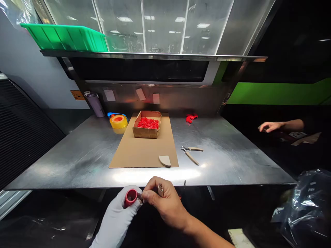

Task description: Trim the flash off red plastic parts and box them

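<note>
In front of the table's near edge, my left hand (119, 210), in a white glove, is closed round a short red tube (131, 196) whose open end faces up. My bare right hand (168, 206) is closed beside it, thumb and forefinger pinched at the left fingertips, close to the tube's side. A small, flat-ended brownish piece (160, 190) sticks out between the right fingers; its other end is hidden. Beyond the hands, a cream quarter-round piece (164, 161) lies on a cardboard sheet (139, 153). Cutting pliers (191, 153) with beige handles rest spread to its right.
A cardboard box (145, 133) of small red pieces stands on the sheet. Yellow tape rolls (118, 123) and a purple bottle (95, 104) are at left. Red scraps (191, 118) lie at back. A green tray (67, 38) sits overhead. Another person's hand (270, 126) shows at right.
</note>
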Action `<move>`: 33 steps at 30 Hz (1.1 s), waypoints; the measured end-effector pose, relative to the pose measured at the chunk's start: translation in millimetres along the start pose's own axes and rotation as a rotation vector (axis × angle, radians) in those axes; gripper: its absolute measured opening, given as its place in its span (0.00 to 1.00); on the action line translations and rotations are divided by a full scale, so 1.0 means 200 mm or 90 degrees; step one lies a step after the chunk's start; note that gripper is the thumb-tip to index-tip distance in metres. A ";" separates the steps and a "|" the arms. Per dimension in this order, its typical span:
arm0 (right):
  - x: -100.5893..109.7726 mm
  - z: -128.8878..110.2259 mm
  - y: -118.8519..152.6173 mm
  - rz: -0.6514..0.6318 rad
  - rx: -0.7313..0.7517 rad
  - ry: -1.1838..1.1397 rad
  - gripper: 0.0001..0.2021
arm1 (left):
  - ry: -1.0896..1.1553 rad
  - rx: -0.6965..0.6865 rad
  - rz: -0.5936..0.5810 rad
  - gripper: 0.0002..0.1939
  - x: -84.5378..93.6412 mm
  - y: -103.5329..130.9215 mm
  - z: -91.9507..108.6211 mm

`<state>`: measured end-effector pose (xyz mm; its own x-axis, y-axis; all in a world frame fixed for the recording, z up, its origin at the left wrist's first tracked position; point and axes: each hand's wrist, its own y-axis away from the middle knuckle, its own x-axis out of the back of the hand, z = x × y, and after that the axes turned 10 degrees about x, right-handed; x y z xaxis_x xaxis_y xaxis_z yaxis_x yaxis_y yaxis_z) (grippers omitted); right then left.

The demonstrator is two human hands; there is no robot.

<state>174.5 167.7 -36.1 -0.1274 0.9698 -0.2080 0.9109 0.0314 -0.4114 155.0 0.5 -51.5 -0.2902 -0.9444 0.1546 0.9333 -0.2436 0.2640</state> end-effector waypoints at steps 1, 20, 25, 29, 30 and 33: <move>0.02 0.01 0.00 0.000 -0.001 0.040 0.16 | 0.004 0.005 -0.001 0.12 0.01 0.00 0.01; 0.10 0.03 -0.07 -0.165 0.020 0.668 0.14 | 0.493 0.186 0.029 0.19 -0.06 -0.08 0.10; 0.33 0.04 -0.26 -0.057 -0.125 0.876 0.09 | 0.554 0.202 -0.092 0.20 -0.08 -0.08 0.11; 0.42 0.11 -0.32 -0.056 -0.162 0.883 0.06 | 0.635 0.218 -0.206 0.23 -0.08 -0.09 0.10; 0.41 0.12 -0.31 -0.057 -0.158 0.871 0.08 | 0.637 0.220 -0.214 0.24 -0.08 -0.09 0.09; 0.35 0.10 -0.27 -0.095 -0.110 0.792 0.13 | 0.638 0.214 -0.231 0.24 -0.08 -0.09 0.07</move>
<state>107.5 229.8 -46.8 0.1356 0.5227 0.8416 0.9707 0.1001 -0.2186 139.9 23.4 -44.8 -0.0908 -0.6174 -0.7814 0.6794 -0.6121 0.4047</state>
